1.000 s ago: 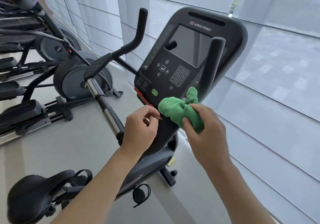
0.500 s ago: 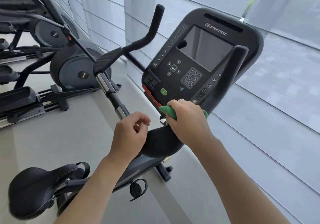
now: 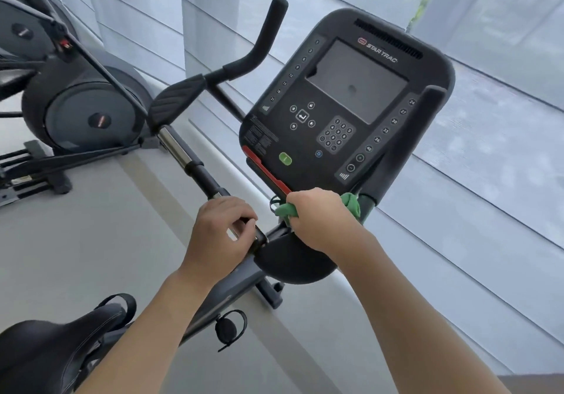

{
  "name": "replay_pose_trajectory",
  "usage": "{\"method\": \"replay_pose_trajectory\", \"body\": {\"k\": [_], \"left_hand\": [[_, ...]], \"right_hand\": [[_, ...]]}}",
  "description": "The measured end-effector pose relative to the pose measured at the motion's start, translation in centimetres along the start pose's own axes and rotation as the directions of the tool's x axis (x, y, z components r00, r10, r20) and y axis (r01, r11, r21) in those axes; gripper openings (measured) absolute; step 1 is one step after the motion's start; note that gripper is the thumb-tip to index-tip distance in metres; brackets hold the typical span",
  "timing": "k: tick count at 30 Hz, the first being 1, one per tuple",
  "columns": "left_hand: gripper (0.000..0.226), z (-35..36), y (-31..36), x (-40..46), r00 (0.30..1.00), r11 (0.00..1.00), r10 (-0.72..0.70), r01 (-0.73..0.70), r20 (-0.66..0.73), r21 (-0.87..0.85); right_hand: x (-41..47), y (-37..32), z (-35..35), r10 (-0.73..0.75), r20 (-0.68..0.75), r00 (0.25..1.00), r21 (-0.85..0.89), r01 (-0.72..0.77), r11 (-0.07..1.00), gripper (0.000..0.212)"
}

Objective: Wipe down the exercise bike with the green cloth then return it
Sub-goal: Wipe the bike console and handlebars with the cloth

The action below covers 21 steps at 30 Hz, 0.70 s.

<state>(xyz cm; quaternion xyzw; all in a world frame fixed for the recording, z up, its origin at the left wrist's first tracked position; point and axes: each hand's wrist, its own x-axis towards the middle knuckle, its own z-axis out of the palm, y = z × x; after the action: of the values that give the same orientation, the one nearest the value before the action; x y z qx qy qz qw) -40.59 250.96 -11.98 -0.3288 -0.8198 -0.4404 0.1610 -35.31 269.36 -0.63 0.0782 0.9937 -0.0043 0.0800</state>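
Gripping the green cloth (image 3: pixel 350 204), your right hand (image 3: pixel 320 219) has it bunched at the lower edge of the Star Trac console (image 3: pixel 345 113), just below the keypad, with the wad running roughly left to right under your fingers; one tuft shows at your fingertips and the other end pokes out toward the right handlebar (image 3: pixel 399 146), touching its base. Your left hand (image 3: pixel 218 235) curls around the left handlebar's stem (image 3: pixel 195 165) close to the console mount, fingers wrapped on it, steadying the exercise bike (image 3: pixel 283 259).

By my reading you're in the wiping part, working along the console's bottom rim. Nothing in view tells which surfaces have already been cleaned: no streaks or damp patches are readable on the dark screen or the handlebars. Judging from how things lie, the saddle (image 3: pixel 58 348) at lower left, the upright grip ends and the frame below are yet to be reached, and the cloth is not yet returned; where it belongs is not shown.

To your left stands an elliptical trainer (image 3: pixel 82 110), well apart, and behind the console hang pale window blinds (image 3: pixel 488 180)
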Motion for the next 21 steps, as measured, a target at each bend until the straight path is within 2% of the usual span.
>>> {"method": "replay_pose_trajectory", "body": {"k": [6, 9, 16, 21], "left_hand": [[0.012, 0.2, -1.1, 0.0, 0.998, 0.995, 0.056, -0.058, -0.028, -0.079], [0.019, 0.2, -1.7, -0.6, 0.997, 0.992, 0.079, -0.080, -0.014, -0.093], [0.031, -0.1, -2.7, -1.1, 0.989, 0.988, 0.139, -0.136, 0.048, -0.069], [0.035, -0.7, -2.8, -0.9, 0.983, 0.986, 0.168, -0.167, 0.072, -0.027]], "right_hand": [[0.5, -2.6, -0.4, 0.026, 0.148, 0.989, 0.046, -0.033, 0.998, 0.009], [0.4, -4.1, 0.3, 0.016, 0.137, 0.990, 0.052, -0.023, 0.998, 0.008], [-0.6, -4.6, 0.7, -0.026, 0.107, 0.994, 0.010, 0.025, 1.000, 0.021], [-0.9, -2.9, -0.9, -0.093, 0.155, 0.983, -0.026, 0.098, 0.995, 0.011]]}}
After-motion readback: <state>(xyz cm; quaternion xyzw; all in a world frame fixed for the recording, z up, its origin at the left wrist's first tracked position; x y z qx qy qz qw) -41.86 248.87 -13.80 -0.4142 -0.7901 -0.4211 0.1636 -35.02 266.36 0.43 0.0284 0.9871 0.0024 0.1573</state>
